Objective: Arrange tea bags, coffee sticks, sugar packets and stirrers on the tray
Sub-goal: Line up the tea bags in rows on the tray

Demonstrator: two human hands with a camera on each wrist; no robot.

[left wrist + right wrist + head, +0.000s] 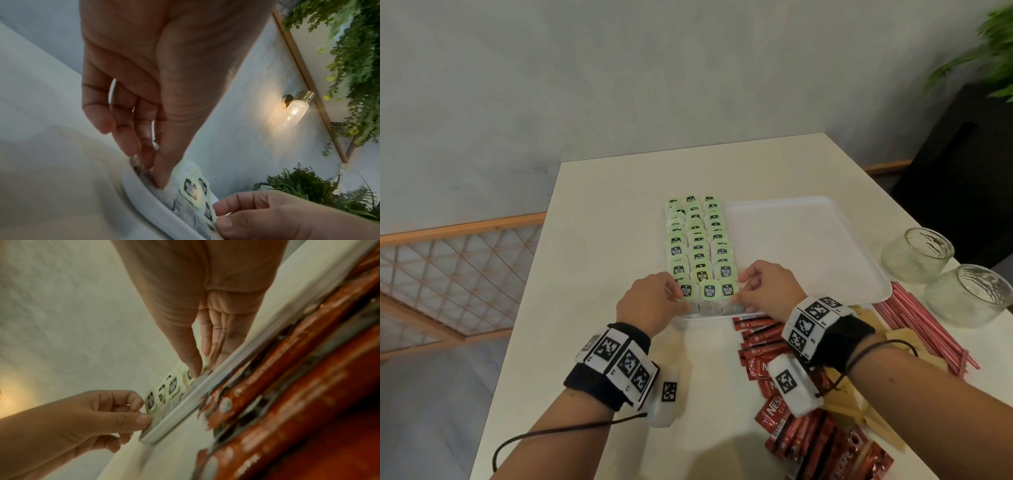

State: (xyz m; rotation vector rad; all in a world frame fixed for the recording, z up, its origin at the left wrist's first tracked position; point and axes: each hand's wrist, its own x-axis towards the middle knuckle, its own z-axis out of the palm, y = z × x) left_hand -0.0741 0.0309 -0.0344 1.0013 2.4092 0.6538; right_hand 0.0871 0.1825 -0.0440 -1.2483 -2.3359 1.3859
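A white tray (801,246) lies on the table, with tea bags (700,246) bearing green tags in three columns along its left side. Both hands work at the nearest row. My left hand (671,296) pinches the left end tea bag (686,291) at the tray's near left corner, thumb and fingers (144,160) down inside the rim (139,194). On the right end tea bag (726,290), my right hand (744,291) pinches with thumb and fingers (216,352). Red coffee sticks (763,342) lie just in front of the tray, under my right wrist.
Brown sugar packets (900,337) and red stirrers (924,325) lie on the table to the right of the coffee sticks. Two glass jars (916,255) (969,294) stand at the right edge. The tray's right part is bare. The table ends close on the left.
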